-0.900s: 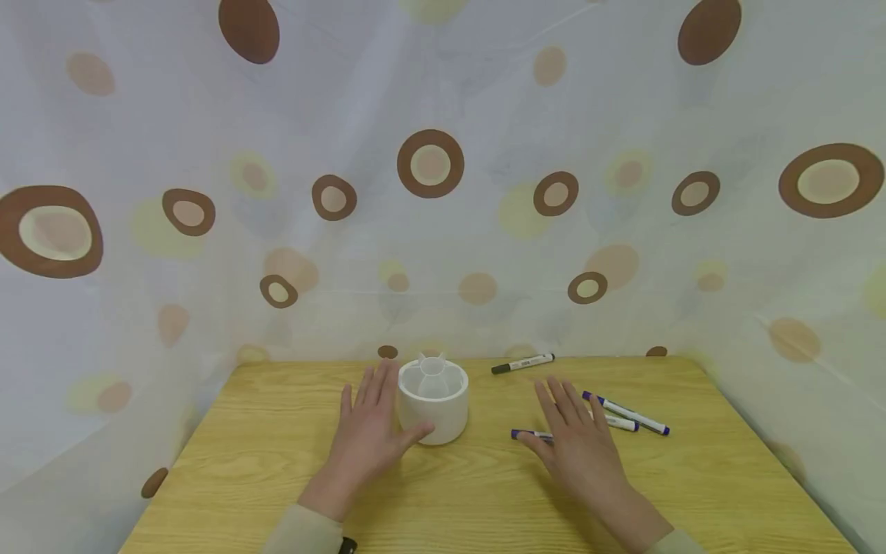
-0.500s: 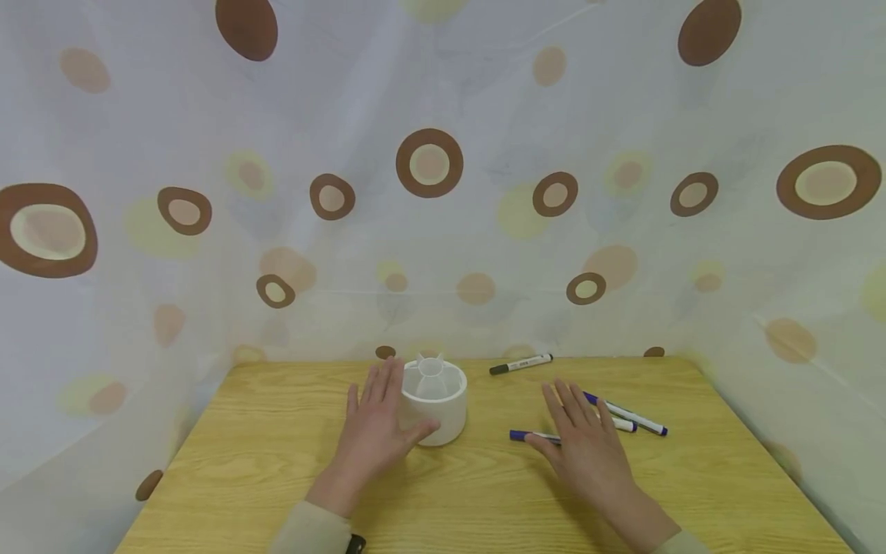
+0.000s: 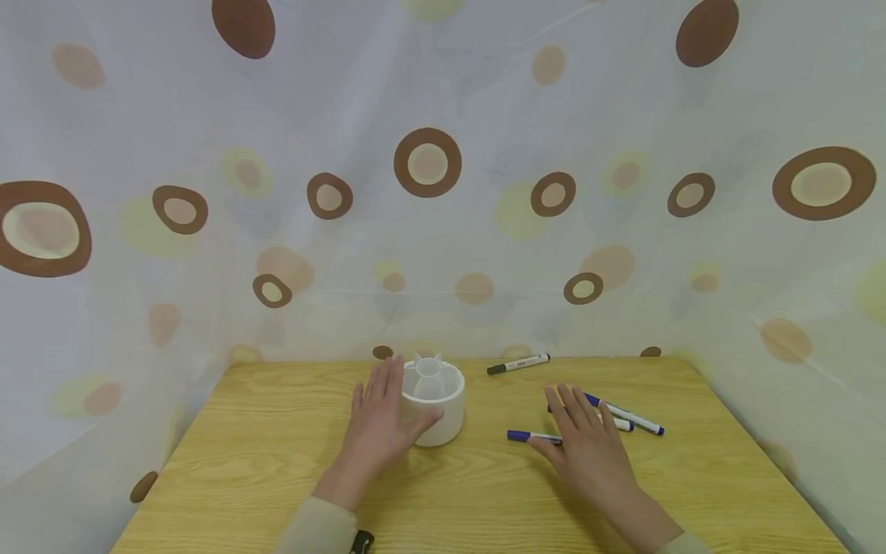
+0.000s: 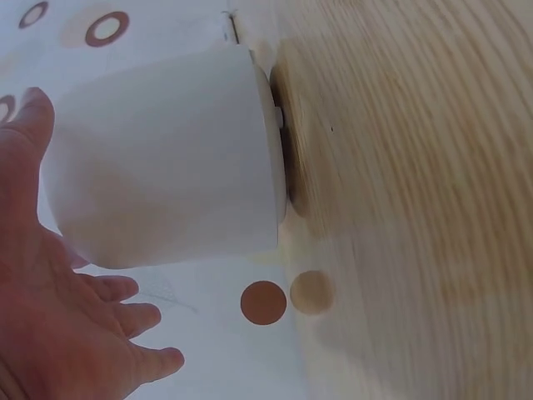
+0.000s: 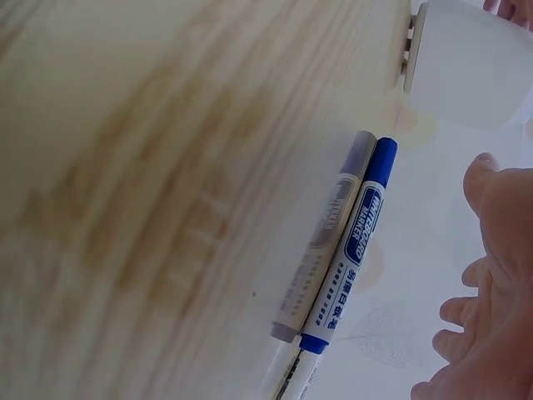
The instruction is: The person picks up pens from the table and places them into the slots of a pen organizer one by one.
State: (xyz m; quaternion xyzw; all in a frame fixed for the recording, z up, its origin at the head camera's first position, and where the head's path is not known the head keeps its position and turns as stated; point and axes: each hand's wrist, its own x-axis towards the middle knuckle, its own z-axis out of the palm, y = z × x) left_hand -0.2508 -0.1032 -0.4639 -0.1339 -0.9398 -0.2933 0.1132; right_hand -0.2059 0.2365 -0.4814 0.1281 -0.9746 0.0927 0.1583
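A round white holder (image 3: 443,419) with inner dividers stands upright on the wooden table. Beside its left side, my left hand (image 3: 377,431) has its fingers straight and its thumb across the front. In the left wrist view the palm faces the holder (image 4: 166,158); whether skin touches it I cannot tell. My right hand (image 3: 588,454) is held over the blue-capped whiteboard markers, fingers extended and holding nothing. One marker (image 3: 521,436) pokes out left of the right thumb, and another (image 3: 633,417) lies to the right. The right wrist view shows a marker (image 5: 346,250) lying below the hand.
A black-capped marker (image 3: 519,364) lies near the back edge of the wooden table (image 3: 235,454). Behind and at both sides hangs a pale curtain (image 3: 484,92) with brown and yellow circles.
Against the holder, my left hand has moved slightly right, its thumb reaching further across the front. My right hand has shifted a little right and nearer to me. The markers lie as before.
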